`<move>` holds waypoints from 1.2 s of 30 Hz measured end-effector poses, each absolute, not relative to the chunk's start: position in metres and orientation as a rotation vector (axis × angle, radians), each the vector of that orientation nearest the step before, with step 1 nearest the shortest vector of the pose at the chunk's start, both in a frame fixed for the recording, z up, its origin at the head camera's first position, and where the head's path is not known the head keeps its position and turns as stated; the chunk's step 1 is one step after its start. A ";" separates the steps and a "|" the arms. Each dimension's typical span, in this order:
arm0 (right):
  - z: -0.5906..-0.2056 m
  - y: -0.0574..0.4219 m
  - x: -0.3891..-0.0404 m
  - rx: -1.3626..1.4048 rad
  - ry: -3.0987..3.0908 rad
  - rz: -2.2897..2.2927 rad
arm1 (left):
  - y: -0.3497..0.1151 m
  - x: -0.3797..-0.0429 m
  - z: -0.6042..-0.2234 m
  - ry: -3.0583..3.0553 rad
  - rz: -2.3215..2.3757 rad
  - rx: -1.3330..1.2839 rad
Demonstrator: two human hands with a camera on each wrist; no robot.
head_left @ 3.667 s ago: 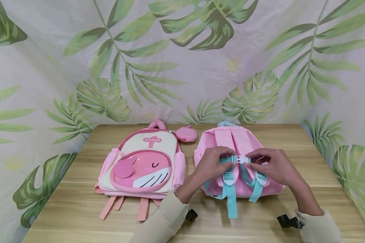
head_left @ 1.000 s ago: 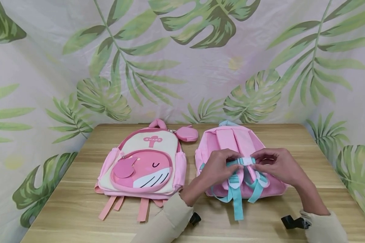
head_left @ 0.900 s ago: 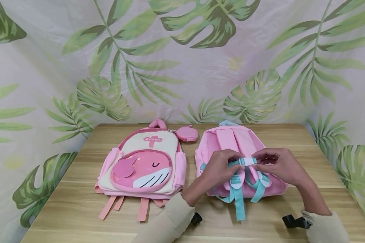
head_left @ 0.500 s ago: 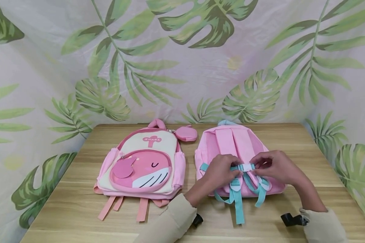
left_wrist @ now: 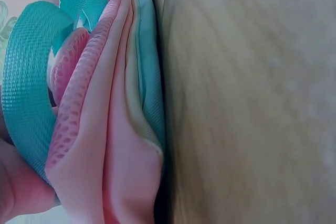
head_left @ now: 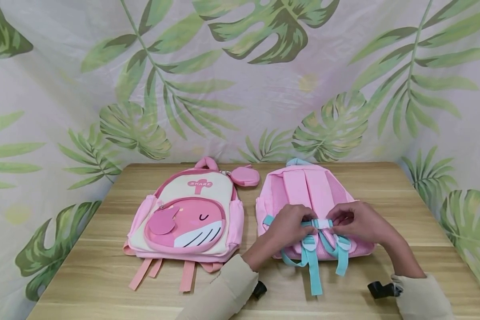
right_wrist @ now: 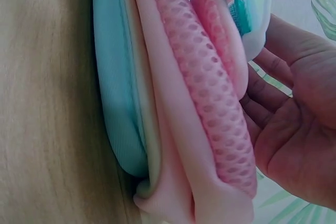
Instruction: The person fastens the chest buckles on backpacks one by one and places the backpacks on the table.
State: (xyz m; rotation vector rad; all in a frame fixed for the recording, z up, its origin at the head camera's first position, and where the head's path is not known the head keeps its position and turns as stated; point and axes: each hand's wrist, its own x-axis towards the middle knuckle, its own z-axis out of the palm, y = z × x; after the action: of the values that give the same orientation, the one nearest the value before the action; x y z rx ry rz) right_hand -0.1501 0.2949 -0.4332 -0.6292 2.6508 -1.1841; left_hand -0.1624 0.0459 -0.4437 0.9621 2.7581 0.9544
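A pink backpack [head_left: 298, 184] lies back side up on the right half of the table, its two shoulder straps uppermost. A white side-release buckle [head_left: 323, 223] on a teal webbing strap joins across them, and its halves look fastened. My left hand [head_left: 286, 226] pinches the strap end left of the buckle. On the other side my right hand [head_left: 360, 220] pinches the buckle's right end, fingertips partly hidden. In the left wrist view the teal webbing [left_wrist: 29, 82] loops above the pink mesh. The right wrist view shows my right hand [right_wrist: 304, 108] beside the padded mesh back.
A white and pink whale backpack [head_left: 198, 186] lies face up on the left, with a small round pink pouch [head_left: 245, 176] clipped on. Teal strap tails [head_left: 315, 275] hang toward the front of the wooden table [head_left: 104, 275]. A leaf-print cloth [head_left: 264, 98] stands behind.
The buckle halves, with white prongs showing between them at first, now sit joined. Both hands have lowered the buckle toward the backpack and still hold its two sides.
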 end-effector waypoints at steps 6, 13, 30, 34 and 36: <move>-0.428 0.294 -0.149 -0.648 2.640 -1.167 | 0.044 -0.163 -0.440 2.733 0.950 0.976; -0.412 0.290 -0.141 -0.695 2.734 -1.090 | 0.032 -0.158 -0.423 2.790 0.875 1.031; -0.380 0.237 -0.122 -0.694 2.875 -1.075 | -0.062 -0.148 -0.390 2.892 1.040 0.862; -0.378 0.221 -0.122 -0.662 2.876 -1.120 | -0.092 -0.150 -0.389 2.935 1.075 0.831; -0.377 0.213 -0.121 -0.632 2.866 -1.150 | -0.109 -0.151 -0.389 2.965 1.092 0.810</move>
State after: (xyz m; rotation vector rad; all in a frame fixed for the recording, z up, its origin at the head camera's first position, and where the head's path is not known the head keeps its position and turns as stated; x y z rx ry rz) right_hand -0.1211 0.2131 -0.3772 -0.6321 2.8663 -1.1495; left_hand -0.1506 -0.1093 -0.3887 0.8095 2.9650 1.0919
